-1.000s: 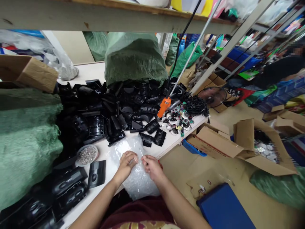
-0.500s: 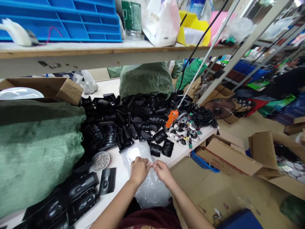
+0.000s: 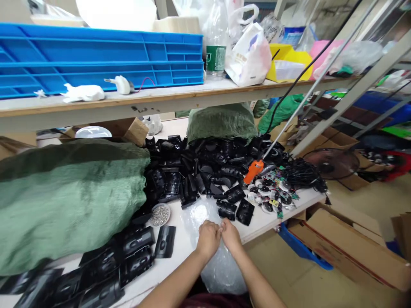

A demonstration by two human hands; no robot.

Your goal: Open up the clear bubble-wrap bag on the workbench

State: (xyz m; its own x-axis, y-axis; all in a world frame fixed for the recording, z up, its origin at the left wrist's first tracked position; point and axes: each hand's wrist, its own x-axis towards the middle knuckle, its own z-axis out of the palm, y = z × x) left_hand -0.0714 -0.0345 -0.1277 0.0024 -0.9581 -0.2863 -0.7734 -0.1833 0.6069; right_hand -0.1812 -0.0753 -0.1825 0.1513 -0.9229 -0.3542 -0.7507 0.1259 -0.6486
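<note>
Left hand (image 3: pixel 208 239) and right hand (image 3: pixel 230 236) meet above a clear bubble-wrap bag (image 3: pixel 221 273) lying on a white table (image 3: pixel 184 244). Fingers (image 3: pixel 225 226) curled, tips pressed close together; whether they grasp anything cannot be told. Black plastic parts (image 3: pixel 199 171) heaped just beyond the bag, touching its far edge. To the left, a dish of screws (image 3: pixel 159 214) and a large green sack (image 3: pixel 64 205). Farther off, an orange tool handle (image 3: pixel 253 171) beside circuit boards (image 3: pixel 272 196).
</note>
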